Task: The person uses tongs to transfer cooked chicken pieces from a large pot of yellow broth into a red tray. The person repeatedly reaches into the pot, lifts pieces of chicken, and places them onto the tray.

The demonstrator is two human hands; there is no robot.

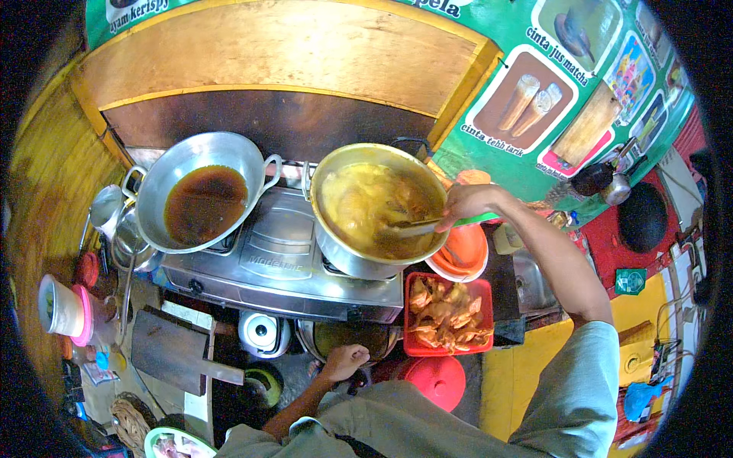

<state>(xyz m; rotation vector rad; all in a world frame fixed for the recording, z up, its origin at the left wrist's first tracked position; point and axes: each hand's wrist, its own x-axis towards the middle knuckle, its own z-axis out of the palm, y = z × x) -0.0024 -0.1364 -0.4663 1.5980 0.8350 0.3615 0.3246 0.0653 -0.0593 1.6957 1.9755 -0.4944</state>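
Note:
My right hand (pixel 467 203) reaches over the rim of a deep aluminium pot (pixel 366 255) on the right burner. It grips a metal cooking utensil (pixel 415 229) whose far end dips into the pot. Yellowish broth (pixel 358 192) with large pieces, perhaps chicken, fills the pot; the pieces are partly hidden by liquid. Low by my body, my left hand (pixel 346 362) is curled closed, and nothing shows in it. It is in front of the stove, above a large pan (pixel 338 338) on a lower level. Right of that stands a red basket (pixel 408 320) of cooked, orange-brown meat pieces (pixel 446 315).
A two-burner gas stove (pixel 275 229) carries an aluminium wok (pixel 229 151) of dark brown oil on its left. Orange bowls (pixel 467 252) sit beside the pot. A cleaver-like dark board with a handle (pixel 172 349), a rice cooker (pixel 264 335) and a red lid (pixel 441 380) are lower down.

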